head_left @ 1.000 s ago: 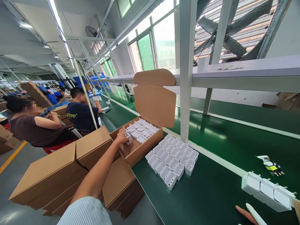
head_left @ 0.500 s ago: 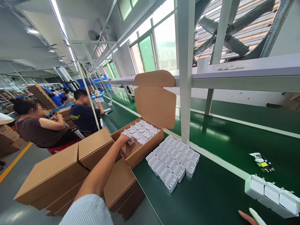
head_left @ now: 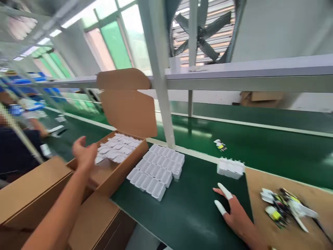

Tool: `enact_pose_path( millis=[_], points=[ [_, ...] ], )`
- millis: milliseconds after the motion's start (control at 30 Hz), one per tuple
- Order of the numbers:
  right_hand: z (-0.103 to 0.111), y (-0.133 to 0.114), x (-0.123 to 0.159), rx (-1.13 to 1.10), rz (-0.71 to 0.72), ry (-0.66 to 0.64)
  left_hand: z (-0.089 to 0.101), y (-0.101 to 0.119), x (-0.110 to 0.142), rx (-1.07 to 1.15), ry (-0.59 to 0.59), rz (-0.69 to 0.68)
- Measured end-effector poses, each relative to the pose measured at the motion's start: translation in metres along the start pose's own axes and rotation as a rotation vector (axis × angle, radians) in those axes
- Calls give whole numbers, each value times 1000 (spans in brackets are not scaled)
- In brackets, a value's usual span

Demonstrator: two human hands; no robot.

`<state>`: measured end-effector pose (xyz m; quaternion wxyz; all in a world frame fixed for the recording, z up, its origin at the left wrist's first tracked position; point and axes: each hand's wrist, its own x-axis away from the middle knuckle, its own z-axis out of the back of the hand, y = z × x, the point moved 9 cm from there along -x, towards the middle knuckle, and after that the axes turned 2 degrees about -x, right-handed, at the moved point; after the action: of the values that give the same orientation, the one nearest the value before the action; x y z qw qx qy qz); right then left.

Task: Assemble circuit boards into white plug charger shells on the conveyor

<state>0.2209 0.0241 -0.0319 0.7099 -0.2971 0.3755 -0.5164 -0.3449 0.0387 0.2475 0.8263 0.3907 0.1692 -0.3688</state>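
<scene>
My left hand (head_left: 84,152), slightly blurred, is over the near left rim of the open cardboard box (head_left: 127,170). Its fingers are apart and I see nothing in them. White plastic pieces (head_left: 121,147) fill the far part of the box, with bare cardboard at the near end. Above the green bench top my right hand (head_left: 238,217) is open and bare of objects, two fingertips wearing white covers. Closest to it stands a short row of white cases (head_left: 231,168). Between my hands, small white open-topped housings (head_left: 156,170) form a block of rows.
A grey post (head_left: 160,76) rises behind the housings and meets a long shelf (head_left: 234,83). Wired electronic parts (head_left: 282,208) lie on a brown board (head_left: 256,180) at right. Closed cartons (head_left: 33,187) stand at lower left. A co-worker's arm (head_left: 39,130) shows at far left.
My left hand has let go of a white piece in the box and pulled back, fingers spread. The view has swung right, bringing my whole right hand and the wired parts into sight.
</scene>
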Motion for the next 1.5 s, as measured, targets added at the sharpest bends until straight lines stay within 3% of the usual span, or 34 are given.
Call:
enact_pose_path(
  millis=[100, 167, 300, 367, 400, 467, 633, 900, 967, 1033, 1100, 1167, 1233, 1300, 1367, 1433, 1500],
  points=[
    [14, -18, -11, -38, 16, 107, -18, 68, 11, 340, -111, -149],
    [32, -17, -16, -36, -26, 251, -36, 128, 43, 512, -347, -369],
    [72, 2, -12, 3, -138, 547, -92, 230, 172, 415, -994, -745],
    [80, 16, -12, -32, -159, 609, -127, 265, 240, 278, -1257, -909],
    [82, 22, -13, -57, -161, 619, -145, 281, 264, 233, -1313, -967],
    [81, 34, -16, -93, -164, 622, -177, 313, 288, 235, -1279, -1001],
    [73, 41, -20, -61, -138, 608, -239, 369, 295, 299, -1092, -954],
    [75, 37, -21, -31, -86, 607, -294, 385, 286, 228, -986, -934],
    [87, 32, -21, -60, -94, 630, -296, 386, 276, 192, -966, -926],
    [109, 27, -18, -103, -125, 684, -285, 387, 265, 175, -929, -908],
    [138, 26, -12, -166, -185, 772, -259, 389, 261, 210, -887, -899],
    [164, 29, -4, -263, -229, 859, -222, 389, 274, 318, -895, -932],
    [184, 33, 2, -361, -227, 940, -187, 384, 315, 409, -1045, -1040],
    [196, 38, 7, -412, -202, 1007, -159, 370, 382, 433, -1263, -1235],
    [200, 42, 8, -418, -186, 1043, -135, 353, 454, 446, -1387, -1495],
    [198, 47, 6, -422, -184, 1032, -125, 342, 510, 475, -1373, -1681],
    [194, 51, 3, -421, -184, 995, -125, 341, 544, 475, -1260, -1792]
  ],
)
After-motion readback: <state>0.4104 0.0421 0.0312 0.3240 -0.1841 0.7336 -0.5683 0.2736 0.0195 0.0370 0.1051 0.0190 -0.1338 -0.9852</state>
